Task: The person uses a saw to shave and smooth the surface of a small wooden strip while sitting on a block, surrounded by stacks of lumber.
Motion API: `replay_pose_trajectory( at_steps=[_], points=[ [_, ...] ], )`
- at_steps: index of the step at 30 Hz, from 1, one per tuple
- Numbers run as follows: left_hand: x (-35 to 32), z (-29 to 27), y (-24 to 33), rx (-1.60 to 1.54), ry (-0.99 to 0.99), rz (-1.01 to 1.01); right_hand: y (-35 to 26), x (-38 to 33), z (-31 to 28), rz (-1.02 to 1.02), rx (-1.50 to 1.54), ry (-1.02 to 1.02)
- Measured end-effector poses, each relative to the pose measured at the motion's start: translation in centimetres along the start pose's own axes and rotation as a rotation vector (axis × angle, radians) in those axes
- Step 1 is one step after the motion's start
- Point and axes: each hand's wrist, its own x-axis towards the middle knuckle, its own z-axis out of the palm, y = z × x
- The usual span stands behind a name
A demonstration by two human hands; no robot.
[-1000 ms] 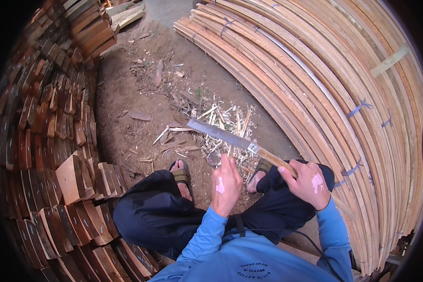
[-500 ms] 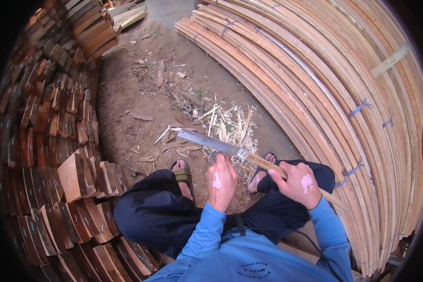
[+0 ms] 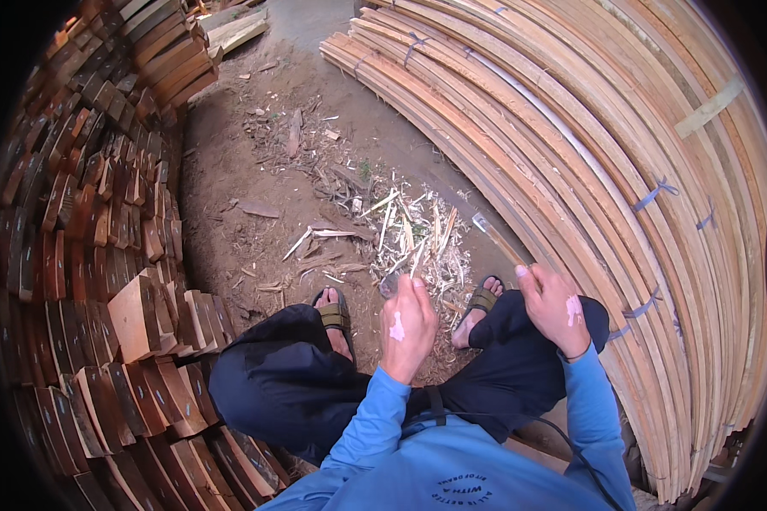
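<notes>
My right hand [image 3: 556,308] is closed around the wooden handle of a hand saw [image 3: 504,245]. Its blade points away and to the left over the ground, blurred and hard to make out past the metal collar. Closer to the middle, my left hand [image 3: 409,328] is closed, back upward, on a small grey rounded piece [image 3: 389,285] that sticks out past the fingertips; its kind cannot be told. A gap separates the saw from my left hand. Below both hands lies a heap of pale wood shavings and splinters [image 3: 422,234].
Stacked short timber pieces [image 3: 136,315] rise along the left. On the right lie long, thin wooden strips [image 3: 554,162] in bundles tied with bluish bands [image 3: 654,194]. Bark and chips [image 3: 256,208] litter the dirt floor. My sandalled feet [image 3: 334,319] stand near the shavings.
The saw has swung up and right, away from my left hand; its blade lay across just above that hand before. My right hand has shifted slightly right and away. My left hand has barely moved.
</notes>
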Motion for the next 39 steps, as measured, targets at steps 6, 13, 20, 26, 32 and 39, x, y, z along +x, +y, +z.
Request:
replay_pose_trajectory(
  at_steps=[6, 13, 20, 26, 32, 39],
  points=[
    [0.3, 0.0, -0.3, 0.001, 0.031, 0.005, -2.6, -1.8, -0.8, -0.120, 0.017, -0.216],
    [0.4, 0.1, -0.5, 0.172, 0.073, 0.027, -2.7, -2.2, 0.7, -0.192, -0.126, -0.079],
    [-0.4, -0.1, 0.7, 0.101, 0.051, 0.059, -1.1, 0.1, 0.6, -0.048, -0.196, 0.023],
    [0.2, 0.0, -0.4, 0.068, 0.055, 0.017, -2.0, -0.6, -0.4, -0.034, 0.018, -0.104],
    [0.2, -0.2, 0.0, 0.112, 0.032, 0.014, -2.7, -2.1, 0.0, -0.124, -0.046, -0.198],
    [-0.2, -0.1, 0.6, 0.067, 0.041, 0.071, 0.1, -0.1, 0.8, -0.062, -0.284, 0.012]
  ],
)
